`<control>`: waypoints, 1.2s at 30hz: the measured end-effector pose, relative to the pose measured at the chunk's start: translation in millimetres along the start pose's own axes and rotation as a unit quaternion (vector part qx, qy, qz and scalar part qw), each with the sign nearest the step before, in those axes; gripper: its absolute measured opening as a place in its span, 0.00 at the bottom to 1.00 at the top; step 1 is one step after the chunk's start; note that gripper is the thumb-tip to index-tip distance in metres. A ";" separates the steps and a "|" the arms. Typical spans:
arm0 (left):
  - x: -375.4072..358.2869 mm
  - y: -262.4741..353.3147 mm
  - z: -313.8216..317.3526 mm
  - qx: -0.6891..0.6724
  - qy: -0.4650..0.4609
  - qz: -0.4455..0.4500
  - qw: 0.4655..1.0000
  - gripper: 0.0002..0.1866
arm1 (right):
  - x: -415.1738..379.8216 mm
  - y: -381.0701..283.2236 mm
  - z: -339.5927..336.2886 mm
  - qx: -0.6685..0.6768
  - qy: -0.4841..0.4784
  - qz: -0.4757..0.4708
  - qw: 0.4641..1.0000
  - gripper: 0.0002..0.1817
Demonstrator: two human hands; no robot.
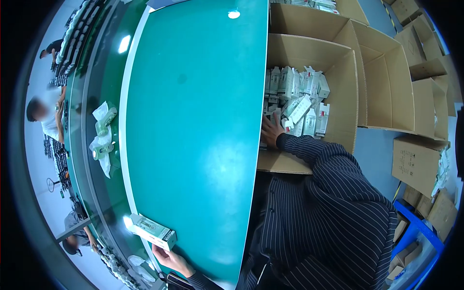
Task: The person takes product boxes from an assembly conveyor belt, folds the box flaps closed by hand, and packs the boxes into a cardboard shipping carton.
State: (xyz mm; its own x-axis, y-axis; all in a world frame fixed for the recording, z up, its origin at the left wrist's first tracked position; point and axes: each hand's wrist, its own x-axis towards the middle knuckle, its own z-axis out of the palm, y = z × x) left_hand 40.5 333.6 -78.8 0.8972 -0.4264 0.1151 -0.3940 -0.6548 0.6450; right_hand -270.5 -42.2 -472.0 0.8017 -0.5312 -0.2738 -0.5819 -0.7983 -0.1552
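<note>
My left hand (169, 260) is at the lower end of the green table, with its fingers and thumb closed on a small white printed box (153, 232). The flap at the box's far end looks raised. My right hand (272, 130) reaches down into a large cardboard carton (338, 96) beside the table. Its fingers look spread over the small boxes (297, 108) inside, and the table edge partly hides the fingertips. Several of these boxes stand in rows, while others lie loose and tilted on top.
The green tabletop (193, 121) lies before me. Past its white rim runs a conveyor (108, 72) carrying items in clear wrap (102, 133). More cardboard cartons (386, 82) stand right of the filled one, near a blue frame (420, 222). Other people work across the conveyor.
</note>
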 end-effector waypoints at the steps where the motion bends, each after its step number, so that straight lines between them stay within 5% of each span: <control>1: 0.1 0.4 0.8 0.000 0.005 0.000 1.000 0.21 | 4.4 0.1 -0.1 -0.024 -0.014 -0.001 1.000 0.32; 5: -1.5 1.9 0.9 0.001 0.016 0.003 1.000 0.20 | 6.0 -2.0 -0.8 -0.045 -0.060 0.004 0.997 0.31; 13: 1.5 5.7 9.7 0.006 0.023 -0.008 1.000 0.20 | 12.2 19.0 -26.8 -0.007 0.021 0.065 0.998 0.32; 17: -2.1 3.7 3.6 0.006 0.026 -0.008 1.000 0.20 | 23.6 10.1 -2.0 -0.047 -0.040 0.036 0.997 0.31; 21: -4.1 0.7 4.7 -0.013 0.019 -0.009 1.000 0.20 | 42.9 18.1 -14.4 0.020 -0.017 -0.008 1.000 0.30; 24: 2.0 -10.7 15.3 -0.017 0.035 0.012 0.999 0.18 | 49.6 35.0 -39.6 0.118 -0.110 -0.094 0.982 0.30; 36: 2.0 26.7 14.4 0.046 0.048 0.032 0.997 0.13 | 158.4 -98.7 -92.3 0.040 0.192 -0.095 0.976 0.24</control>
State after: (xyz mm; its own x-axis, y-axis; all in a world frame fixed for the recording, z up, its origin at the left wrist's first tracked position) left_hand 28.8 306.3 -72.3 0.8830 -0.4100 0.2284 -0.4634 -0.6843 0.5630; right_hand -73.5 -73.8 -412.5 0.8788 -0.4561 0.1403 -0.4151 -0.8756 -0.2469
